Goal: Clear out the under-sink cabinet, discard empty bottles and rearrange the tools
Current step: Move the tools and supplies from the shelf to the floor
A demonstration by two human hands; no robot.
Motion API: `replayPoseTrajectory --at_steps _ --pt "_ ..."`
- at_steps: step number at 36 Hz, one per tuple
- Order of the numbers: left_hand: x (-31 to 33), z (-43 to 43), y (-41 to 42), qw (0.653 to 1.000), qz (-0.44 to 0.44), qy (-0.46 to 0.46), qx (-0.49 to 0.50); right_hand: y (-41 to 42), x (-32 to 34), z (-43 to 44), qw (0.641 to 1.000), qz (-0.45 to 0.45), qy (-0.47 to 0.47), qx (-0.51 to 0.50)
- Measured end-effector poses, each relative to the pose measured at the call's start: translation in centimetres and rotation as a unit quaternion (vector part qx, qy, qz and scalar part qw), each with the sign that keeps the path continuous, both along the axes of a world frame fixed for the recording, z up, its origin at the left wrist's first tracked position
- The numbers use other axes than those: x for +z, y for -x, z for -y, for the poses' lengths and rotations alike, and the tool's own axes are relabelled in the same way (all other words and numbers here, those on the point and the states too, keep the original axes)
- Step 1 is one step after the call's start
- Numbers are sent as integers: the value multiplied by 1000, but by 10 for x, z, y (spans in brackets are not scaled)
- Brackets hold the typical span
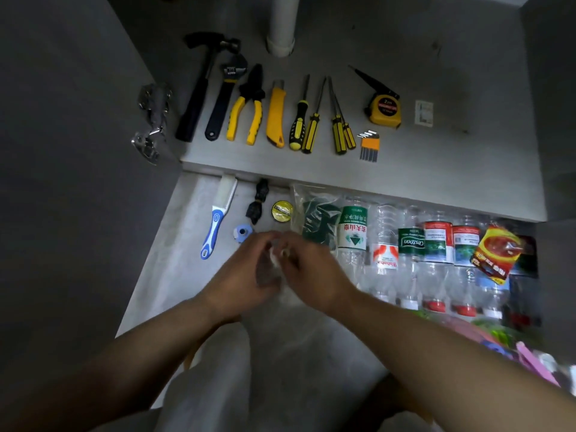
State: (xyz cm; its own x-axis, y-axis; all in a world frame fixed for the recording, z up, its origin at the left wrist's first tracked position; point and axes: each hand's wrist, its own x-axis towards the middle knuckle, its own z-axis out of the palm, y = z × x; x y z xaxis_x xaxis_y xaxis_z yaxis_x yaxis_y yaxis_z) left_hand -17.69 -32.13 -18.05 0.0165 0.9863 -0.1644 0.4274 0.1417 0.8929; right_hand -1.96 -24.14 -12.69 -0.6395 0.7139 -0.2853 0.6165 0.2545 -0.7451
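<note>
Cabinet floor point(452, 157) carries our tools point(276, 120) in a row, hammer point(199, 88) to tape measure point(385, 109). Bottles point(385, 244) lie side by side on the ground point(174, 244) before it. Our left hand point(246, 275) and right hand point(311, 269) pinch a small blurred whitish scrap point(279, 252).

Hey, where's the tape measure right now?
In the head view, on the cabinet floor, the tape measure sits right of the screwdrivers, just behind the hex keys.

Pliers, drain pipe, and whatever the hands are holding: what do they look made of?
Pliers: dark metal head; bright yellow handle sleeves, probably plastic or rubber. Drain pipe: smooth matte white, likely plastic. Left hand and right hand pinch a crumpled scrap: seemingly thin clear film, too blurred to confirm.
</note>
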Motion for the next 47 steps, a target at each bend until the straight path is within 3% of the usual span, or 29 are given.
replayPoseTrajectory --at_steps 4,8,11,16,19,23,28,32,35,41,44,47 --pt "-4 14 -1 998 -62 -7 0 2 -16 22 998 2 56 16" --pt "-12 20 7 994 -102 42 18 -11 -20 27 997 -24 79 5" --pt "-15 17 9 982 -174 64 24 -33 -25 27 995 -20 43 -92" --pt "-21 5 6 980 -172 103 20 -71 -36 24 962 83 9 -260" --pt "-23 -2 4 974 -189 122 6 -82 -37 15 943 145 -2 -298" --pt "-23 -4 0 974 -192 116 16 -84 -38 6 927 253 10 -278" --pt "-16 1 -2 968 -239 68 41 -73 -40 -1 918 296 29 -263" --pt "0 -4 -8 971 -224 6 81 -69 -39 -9 906 284 81 -303" --pt "18 -18 -21 977 -193 -42 81 -79 -32 -17 915 277 105 -275" --pt "52 -57 -73 987 -117 -107 -35 -122 8 -46 932 246 177 -198" --pt "62 -81 -101 988 -80 -47 -120 -152 35 -61 926 247 235 -163" --pt "67 -106 -129 972 -87 97 -197 -188 59 -75 919 271 248 -141"
